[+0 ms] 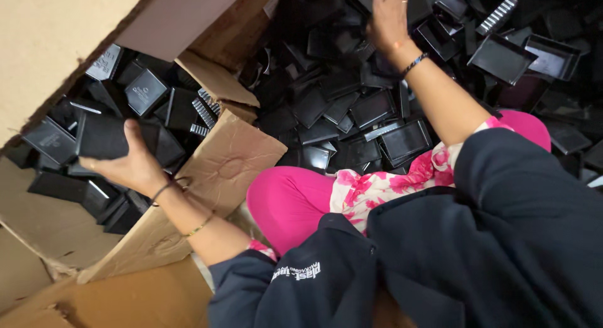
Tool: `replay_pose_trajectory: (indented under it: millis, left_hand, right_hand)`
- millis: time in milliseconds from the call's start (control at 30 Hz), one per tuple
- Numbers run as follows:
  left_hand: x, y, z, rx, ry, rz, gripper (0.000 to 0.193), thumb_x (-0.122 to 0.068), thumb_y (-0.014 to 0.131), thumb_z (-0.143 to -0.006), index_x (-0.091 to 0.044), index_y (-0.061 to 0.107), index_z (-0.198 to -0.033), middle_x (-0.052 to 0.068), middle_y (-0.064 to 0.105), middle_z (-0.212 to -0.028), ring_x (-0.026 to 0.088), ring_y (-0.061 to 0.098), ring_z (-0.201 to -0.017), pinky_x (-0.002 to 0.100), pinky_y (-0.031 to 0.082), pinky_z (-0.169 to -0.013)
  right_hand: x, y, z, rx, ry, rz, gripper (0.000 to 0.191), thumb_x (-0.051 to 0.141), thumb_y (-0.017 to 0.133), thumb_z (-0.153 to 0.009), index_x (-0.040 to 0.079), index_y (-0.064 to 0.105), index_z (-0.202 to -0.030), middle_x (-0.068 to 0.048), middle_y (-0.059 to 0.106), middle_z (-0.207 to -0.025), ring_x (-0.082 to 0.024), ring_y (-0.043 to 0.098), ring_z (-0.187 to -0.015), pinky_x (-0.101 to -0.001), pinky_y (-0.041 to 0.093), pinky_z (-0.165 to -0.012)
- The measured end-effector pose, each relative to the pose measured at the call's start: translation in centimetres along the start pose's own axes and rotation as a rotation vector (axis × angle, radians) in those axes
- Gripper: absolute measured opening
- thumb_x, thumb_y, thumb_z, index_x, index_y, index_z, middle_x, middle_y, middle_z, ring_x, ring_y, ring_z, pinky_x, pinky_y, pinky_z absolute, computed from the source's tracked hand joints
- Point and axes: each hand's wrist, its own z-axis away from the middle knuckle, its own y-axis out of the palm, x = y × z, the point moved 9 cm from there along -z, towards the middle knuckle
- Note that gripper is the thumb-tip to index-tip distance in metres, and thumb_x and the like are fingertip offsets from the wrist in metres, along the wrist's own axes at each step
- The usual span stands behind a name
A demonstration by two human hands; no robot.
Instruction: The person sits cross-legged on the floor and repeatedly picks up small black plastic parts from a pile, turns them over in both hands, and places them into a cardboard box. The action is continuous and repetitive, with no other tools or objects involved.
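- Cardboard box (pixel 207 171), left of frame, edges cut off, part-filled with black trays.
- Pile of black trays (pixel 352 108), upper right, dim, hard to separate.
- Left hand (pixel 125 164) grips a black tray (pixel 103 136) over the box.
- Right hand (pixel 386 17), top edge, fingers cut off; grip unclear.

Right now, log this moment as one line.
left hand: holds black tray over cardboard box | right hand: on pile of black trays

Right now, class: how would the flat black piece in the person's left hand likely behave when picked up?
The flat black piece looks like stiff moulded plastic, holding its shape in the left hand. It is probably light, since fingers alone carry it. Its smooth, slightly shiny faces may be slippery; flat sides mean it should not roll.
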Motion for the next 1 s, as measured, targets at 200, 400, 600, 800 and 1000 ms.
replay_pose_trajectory:
  millis: [200, 400, 600, 800, 1000]
  left_hand:
    - [2.9, 3.5, -0.6, 0.447, -0.081, -0.543, 0.101, -0.038, 0.097, -0.079, 0.008, 0.040, -0.148, 0.030, 0.057, -0.139, 0.039, 0.055, -0.134, 0.042, 0.040, -0.115]
    - [-8.4, 1.2, 2.2, 0.050, 0.359, -0.153, 0.054, -0.015, 0.085, -0.103, 0.005, 0.054, -0.142, 0.021, 0.060, -0.136, 0.032, 0.063, -0.126, 0.040, 0.052, -0.110]
    - [-14.8, 11.3, 14.9, 0.536, 0.256, 0.307, 0.035, -0.006, 0.078, -0.095, -0.004, 0.066, -0.128, 0.009, 0.068, -0.132, 0.024, 0.066, -0.124, 0.037, 0.055, -0.110]
    - [-15.8, 23.7, 30.3, 1.470, -0.140, 0.906, 0.075, -0.034, 0.071, -0.103, -0.009, 0.032, -0.162, 0.019, 0.036, -0.165, 0.027, 0.033, -0.156, 0.044, 0.027, -0.131]
    - [-9.5, 24.8, 36.9, 1.299, -0.937, 1.032, 0.065, -0.043, 0.055, -0.106, -0.024, 0.030, -0.163, 0.017, 0.067, -0.115, 0.027, 0.068, -0.099, 0.042, 0.059, -0.085]
  right_hand:
    - [5.2, 2.8, -0.1, 0.091, -0.330, 0.115, 0.032, 0.007, 0.060, -0.092, -0.003, 0.062, -0.123, -0.020, 0.058, -0.117, -0.034, 0.056, -0.108, -0.0432, 0.048, -0.090]
    - [2.8, 3.1, -1.9, 0.140, -0.257, 0.167, 0.014, 0.012, 0.065, -0.093, 0.004, 0.067, -0.105, -0.012, 0.065, -0.107, -0.032, 0.061, -0.106, -0.0438, 0.052, -0.084]
    - [3.8, -5.0, 1.2, 0.115, -0.161, -0.293, 0.025, 0.005, 0.071, -0.091, 0.004, 0.071, -0.116, -0.016, 0.070, -0.105, -0.037, 0.068, -0.099, -0.0453, 0.056, -0.084]
    - [11.7, -7.3, 7.5, 0.482, -0.098, -0.855, 0.029, 0.016, 0.078, -0.089, 0.004, 0.074, -0.115, -0.014, 0.074, -0.110, -0.026, 0.073, -0.100, -0.0352, 0.058, -0.086]
    - [2.7, -8.3, 4.8, 0.248, 0.003, -0.541, 0.055, 0.029, 0.094, -0.084, 0.002, 0.066, -0.123, -0.016, 0.067, -0.124, -0.035, 0.064, -0.118, -0.0396, 0.054, -0.101]
